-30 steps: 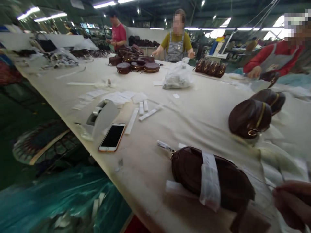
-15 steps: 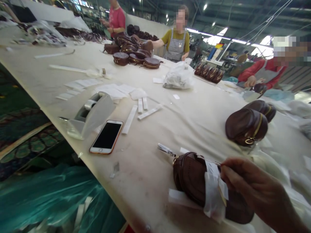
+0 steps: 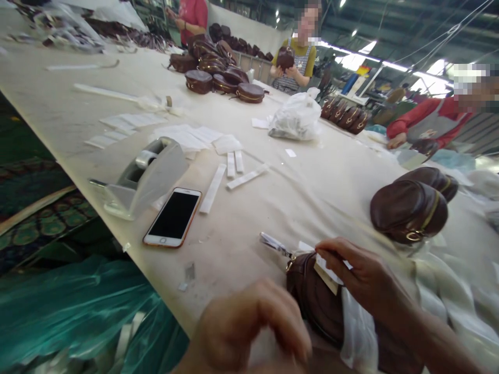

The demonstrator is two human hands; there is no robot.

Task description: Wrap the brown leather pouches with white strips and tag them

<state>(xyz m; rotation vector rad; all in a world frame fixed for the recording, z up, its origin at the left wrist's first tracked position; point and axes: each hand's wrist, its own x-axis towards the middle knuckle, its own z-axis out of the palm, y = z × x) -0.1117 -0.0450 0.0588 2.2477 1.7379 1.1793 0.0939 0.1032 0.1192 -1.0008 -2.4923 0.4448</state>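
A dark brown leather bag (image 3: 312,306) lies near the table's front edge, a white wrapping strip (image 3: 360,332) around its middle. A metal clasp in clear film (image 3: 275,243) sticks out at its far left end. Above the bag my right hand (image 3: 362,275) is closed in a pinch on a white and beige paper tag (image 3: 326,276). My left hand (image 3: 249,322), somewhat blurred, is in front of the bag's left side with its fingers curled in and closed. Whatever is at its fingertips is not clear.
A phone (image 3: 173,217) and a tape dispenser (image 3: 146,174) lie left, by white paper strips (image 3: 213,188). More brown bags (image 3: 407,210) sit at right and in a far pile (image 3: 224,80). A plastic bag (image 3: 296,117) stands mid-table. Co-workers (image 3: 300,57) work across the table.
My left hand has come into view from below. My right hand has moved left along the bag with the tag. The co-worker in the checked apron now holds up a brown bag.
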